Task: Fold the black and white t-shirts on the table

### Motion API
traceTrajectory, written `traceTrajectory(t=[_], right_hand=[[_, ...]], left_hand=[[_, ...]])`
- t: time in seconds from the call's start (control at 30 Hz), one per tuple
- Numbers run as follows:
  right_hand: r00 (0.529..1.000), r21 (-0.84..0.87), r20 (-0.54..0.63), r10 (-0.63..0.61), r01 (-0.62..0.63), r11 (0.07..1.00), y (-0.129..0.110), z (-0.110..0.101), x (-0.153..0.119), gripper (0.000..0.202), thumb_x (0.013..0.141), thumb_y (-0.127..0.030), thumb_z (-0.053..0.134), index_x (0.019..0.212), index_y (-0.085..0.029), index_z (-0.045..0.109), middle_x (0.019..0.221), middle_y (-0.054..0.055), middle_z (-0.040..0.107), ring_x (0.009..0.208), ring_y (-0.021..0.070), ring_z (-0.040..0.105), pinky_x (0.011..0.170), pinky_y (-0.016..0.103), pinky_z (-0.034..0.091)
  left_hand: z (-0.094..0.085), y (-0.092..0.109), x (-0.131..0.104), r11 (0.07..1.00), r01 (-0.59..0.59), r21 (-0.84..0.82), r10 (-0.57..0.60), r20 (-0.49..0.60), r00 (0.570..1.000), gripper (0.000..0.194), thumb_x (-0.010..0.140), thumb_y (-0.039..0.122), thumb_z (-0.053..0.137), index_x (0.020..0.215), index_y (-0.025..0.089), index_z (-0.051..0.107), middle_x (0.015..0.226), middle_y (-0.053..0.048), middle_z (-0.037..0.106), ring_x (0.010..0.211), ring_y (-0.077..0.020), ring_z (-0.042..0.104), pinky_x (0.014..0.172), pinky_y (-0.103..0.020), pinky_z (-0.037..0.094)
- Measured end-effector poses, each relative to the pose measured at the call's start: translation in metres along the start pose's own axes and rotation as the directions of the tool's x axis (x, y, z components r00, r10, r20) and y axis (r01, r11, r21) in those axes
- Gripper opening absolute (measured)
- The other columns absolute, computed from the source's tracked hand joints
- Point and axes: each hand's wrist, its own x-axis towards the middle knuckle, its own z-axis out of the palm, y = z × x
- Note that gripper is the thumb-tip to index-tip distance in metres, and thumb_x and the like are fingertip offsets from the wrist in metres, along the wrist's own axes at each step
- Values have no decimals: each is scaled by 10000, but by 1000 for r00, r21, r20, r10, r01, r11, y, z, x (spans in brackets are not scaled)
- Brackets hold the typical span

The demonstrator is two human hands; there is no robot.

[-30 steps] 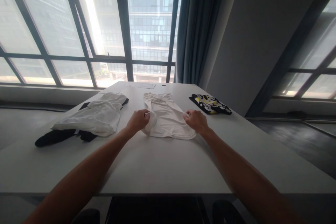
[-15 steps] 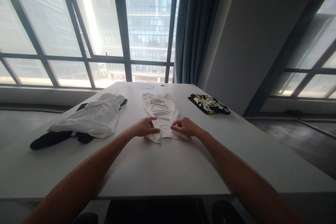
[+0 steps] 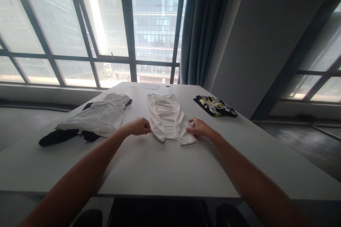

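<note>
A white long-sleeved top (image 3: 166, 113) lies on the table in front of me, its body gathered in wrinkles and both sleeves pointing toward me. At the edge of its left sleeve, my left hand (image 3: 140, 126) is closed, thumb and fingertips pinching the cloth. My right hand (image 3: 200, 127) rests against the outer edge of the right sleeve (image 3: 185, 135). Its thumb and index finger are curved with a gap between their tips, touching the fabric; the other fingers are partly hidden.
On the left of the white table (image 3: 170, 170) lie a white garment (image 3: 98, 115) and a black one (image 3: 60, 137) under it. A folded black, white and yellow patterned garment (image 3: 214, 105) lies at the right. Papers (image 3: 145, 86) are at the far edge, before the windows.
Both hands have moved outward, away from each other. The sleeves now lie more spread, the right one flatter and wider. The view has shifted slightly.
</note>
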Motion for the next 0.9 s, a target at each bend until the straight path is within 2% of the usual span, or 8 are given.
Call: traceTrajectory(t=[0.1,0.27,0.33,0.4,0.5,0.67,0.77,0.9], right_hand=[[995,101,98,23,-33,994,-9,0,-7,622,747,-178,696,1320,-93,470,630,-35,612,481,117,558,486,212,441],[998,293,23,-56,47,955,-17,-10,-18,404,777,-117,604,1177,-110,553,515,-82,512,400,74,461,410,175,360],[996,303,45,-72,55,951,-13,-14,-18,284,782,-139,599,1065,-115,604,490,-72,512,383,70,445,397,174,340],[990,213,137,-34,4,977,-7,-15,-15,180,760,-150,628,936,-113,642,465,-57,518,376,75,452,394,177,340],[989,28,147,19,-24,999,-1,-13,-9,121,751,-183,663,848,-110,668,476,-26,560,377,86,488,408,183,369],[982,-93,-70,-174,168,981,-15,-1,-9,186,852,-283,598,886,-127,694,624,21,671,467,95,576,527,192,437],[961,-199,-31,-276,265,944,-25,11,-9,204,836,-329,633,923,-163,711,737,30,711,616,123,630,607,202,433],[957,-293,41,-288,287,912,-25,23,-4,318,822,-410,655,1058,-202,702,849,36,722,736,149,640,648,218,416]], left_hand=[[-9,6,-9,994,61,-96,-50,113,992,230,726,390,666,697,166,707,688,-27,719,626,-149,635,574,-223,454],[-11,6,-15,991,80,-110,-34,367,930,156,712,314,680,711,163,719,726,-33,736,652,-144,644,611,-226,466],[-7,4,-11,995,21,-94,5,268,963,207,749,362,657,751,167,727,767,-39,742,669,-150,648,620,-229,465],[0,3,-4,1000,-19,-18,20,72,997,263,764,419,647,813,176,734,838,-47,745,710,-162,654,633,-230,462],[13,5,5,992,41,118,-33,-66,997,274,721,409,688,882,193,739,904,-48,743,761,-181,657,643,-232,455],[23,10,10,978,113,175,-99,-87,991,169,744,271,609,785,176,742,814,-59,735,737,-192,650,648,-249,468],[16,7,7,984,177,12,-177,-10,984,136,722,223,597,697,151,710,720,-53,713,637,-161,631,618,-245,483],[4,3,1,940,288,-181,-277,86,957,134,721,194,586,612,128,630,656,-62,676,515,-119,568,535,-237,483]])
